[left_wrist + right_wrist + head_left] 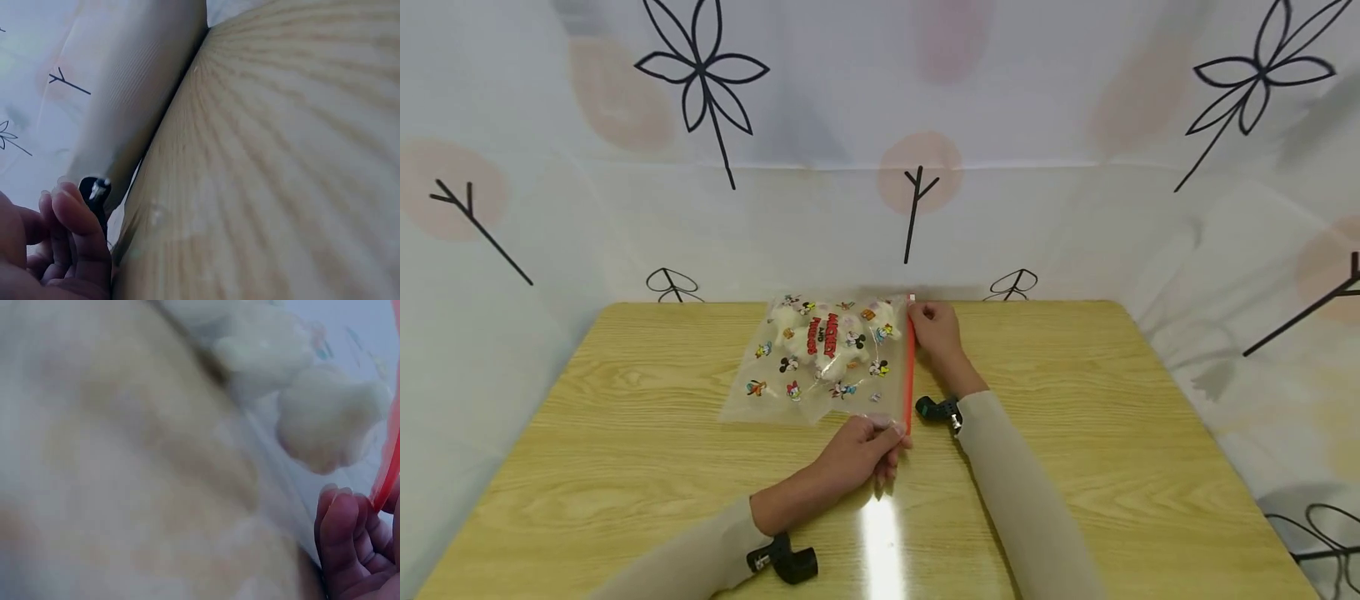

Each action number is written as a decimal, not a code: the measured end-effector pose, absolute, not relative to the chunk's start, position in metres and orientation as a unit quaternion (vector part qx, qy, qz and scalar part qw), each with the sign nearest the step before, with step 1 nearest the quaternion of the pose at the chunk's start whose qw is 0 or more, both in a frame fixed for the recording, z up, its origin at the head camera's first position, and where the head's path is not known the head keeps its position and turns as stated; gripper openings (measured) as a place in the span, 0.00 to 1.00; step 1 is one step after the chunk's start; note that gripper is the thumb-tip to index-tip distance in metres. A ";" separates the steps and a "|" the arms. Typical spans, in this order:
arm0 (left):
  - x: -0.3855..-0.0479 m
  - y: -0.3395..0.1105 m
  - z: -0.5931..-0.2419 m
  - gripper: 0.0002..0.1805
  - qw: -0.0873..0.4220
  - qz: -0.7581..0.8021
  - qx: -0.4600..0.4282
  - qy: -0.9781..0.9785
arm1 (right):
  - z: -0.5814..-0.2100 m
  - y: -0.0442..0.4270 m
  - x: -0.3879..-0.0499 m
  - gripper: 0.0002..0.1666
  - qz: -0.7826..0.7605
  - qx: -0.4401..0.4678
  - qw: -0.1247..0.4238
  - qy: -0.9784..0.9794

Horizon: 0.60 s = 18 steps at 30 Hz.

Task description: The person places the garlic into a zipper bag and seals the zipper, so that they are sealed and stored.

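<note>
A clear zip bag (775,408) printed with cartoon figures lies on the table, its red zip strip (911,367) on the right side. Inside are several whitish garlic bulbs (325,419), seen larger in the right wrist view. My left hand (853,454) pinches the near end of the zip strip between thumb and fingers. At the far end of the strip, my right hand (936,333) pinches the bag's edge. In the left wrist view, curled left fingers (81,219) show but the bag does not.
The wooden table (625,500) carries the bag and both forearms. Black wrist cameras (793,565) sit on the sleeves. A white curtain (820,217) with line-drawn flowers hangs behind the table's back edge and along its sides.
</note>
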<state>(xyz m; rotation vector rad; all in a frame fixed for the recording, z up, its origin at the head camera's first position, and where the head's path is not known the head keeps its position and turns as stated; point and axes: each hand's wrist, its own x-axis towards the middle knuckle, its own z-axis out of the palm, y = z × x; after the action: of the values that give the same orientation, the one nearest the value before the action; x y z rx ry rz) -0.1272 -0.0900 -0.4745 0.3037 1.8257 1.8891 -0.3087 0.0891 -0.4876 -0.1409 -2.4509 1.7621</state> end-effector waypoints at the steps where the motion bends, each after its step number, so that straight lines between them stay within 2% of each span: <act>1: -0.127 -0.089 -0.474 0.19 0.243 0.691 0.111 0.672 | -0.486 0.091 -0.307 0.22 0.579 -0.033 0.051 -0.813; 9: -0.125 -0.086 -0.472 0.15 0.250 0.688 0.118 0.671 | -0.486 0.101 -0.294 0.17 0.575 0.003 0.007 -0.818; 18: -0.119 -0.086 -0.468 0.23 0.228 0.675 0.112 0.693 | -0.482 0.110 -0.268 0.19 0.626 0.035 -0.066 -0.777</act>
<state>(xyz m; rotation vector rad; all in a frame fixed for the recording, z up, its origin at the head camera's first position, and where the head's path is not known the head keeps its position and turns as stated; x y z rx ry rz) -0.1194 -0.0865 -0.4682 0.3092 1.9078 1.8588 -0.2679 0.1104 -0.4817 0.1158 -2.5471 2.0519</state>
